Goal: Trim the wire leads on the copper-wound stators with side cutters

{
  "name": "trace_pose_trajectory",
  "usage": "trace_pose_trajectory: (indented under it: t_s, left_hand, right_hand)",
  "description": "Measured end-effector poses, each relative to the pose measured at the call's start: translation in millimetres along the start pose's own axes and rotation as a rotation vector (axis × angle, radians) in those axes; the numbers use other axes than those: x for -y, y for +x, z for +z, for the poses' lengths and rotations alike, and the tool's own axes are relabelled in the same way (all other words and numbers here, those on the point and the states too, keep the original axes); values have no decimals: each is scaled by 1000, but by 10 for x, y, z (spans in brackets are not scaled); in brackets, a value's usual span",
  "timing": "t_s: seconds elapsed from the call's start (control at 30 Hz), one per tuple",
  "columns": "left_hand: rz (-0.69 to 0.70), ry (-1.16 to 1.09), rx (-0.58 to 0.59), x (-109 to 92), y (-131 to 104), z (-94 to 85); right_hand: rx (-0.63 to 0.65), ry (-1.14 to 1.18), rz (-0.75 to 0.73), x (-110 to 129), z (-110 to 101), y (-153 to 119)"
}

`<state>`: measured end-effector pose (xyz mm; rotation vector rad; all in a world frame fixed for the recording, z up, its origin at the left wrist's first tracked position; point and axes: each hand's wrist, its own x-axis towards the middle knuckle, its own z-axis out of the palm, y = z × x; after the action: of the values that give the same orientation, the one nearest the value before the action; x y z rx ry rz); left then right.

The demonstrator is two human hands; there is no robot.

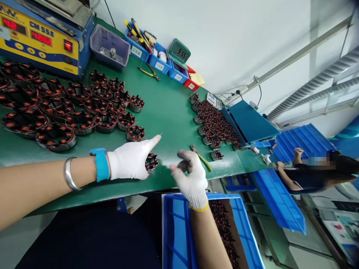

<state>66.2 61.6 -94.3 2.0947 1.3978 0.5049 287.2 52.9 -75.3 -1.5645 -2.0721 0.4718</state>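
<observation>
The table [168, 119] had a smooth green top with a soft gloss, brightest toward its front edge. The wound stator [152, 161] at the left hand [129, 160] showed coppery metal wire against black, plastic-looking parts. Matt white knit cloth covered that hand and the right hand [193, 179], whose glove ended in a ribbed cuff. The bracelet [69, 174] was smooth, shiny, silvery metal; the turquoise wristband [101, 164] looked matt and cloth-like. The crate [176, 231] was glossy blue plastic. The pliers [204, 161] paired metal jaws with smooth yellow-green plastic handles. The grey hoses [311, 80] looked matt and ribbed.
</observation>
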Motion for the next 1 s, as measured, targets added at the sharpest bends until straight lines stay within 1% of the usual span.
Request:
trace_pose_trajectory:
  t_s: [0.07, 0.1, 0.17, 0.23, 0.3, 0.37, 0.47, 0.53, 0.57, 0.67, 0.77, 0.87, 1.0]
  left_hand:
    - [-6, 4, 18, -12, 3, -19]
    - [-10, 4, 25, -16, 5, -26]
    - [-18, 1, 33, -18, 12, -32]
    - [-11, -4, 26, -12, 19, -27]
    - [1, -6, 24, -3, 24, -11]
    - [15, -9, 21, 5, 27, 11]
    - [63, 3, -41, 7, 24, 51]
    - [120, -10, -83, -1, 19, 69]
    - [144, -34, -81, -9, 18, 72]
    - [196, -96, -17, -50, 19, 62]
    - [228, -46, 9, -103, 22, 67]
    - [246, -14, -32, -135, 11, 125]
    - [271, -28, -102, -138, -12, 218]
  right_hand:
    - [148, 68, -123, 129, 55, -20]
    - [228, 32, -141, 175, 98, -9]
    - [314, -75, -128, 199, 186, 28]
    - [346, -114, -96, 142, 246, 51]
    - [358, -82, -64, 57, 266, 51]
    - [342, -32, -43, -2, 260, 44]
    - [347, 46, -36, -15, 236, 52]
    - [366, 82, -29, -3, 212, 64]
    - [375, 108, -18, 2, 199, 68]
    - [405, 244, 33, -5, 161, 58]
    - [417, 370, 73, -30, 143, 27]
    - [409, 462, 136, -68, 134, -14]
    - [372, 576, 240, -154, 85, -85]
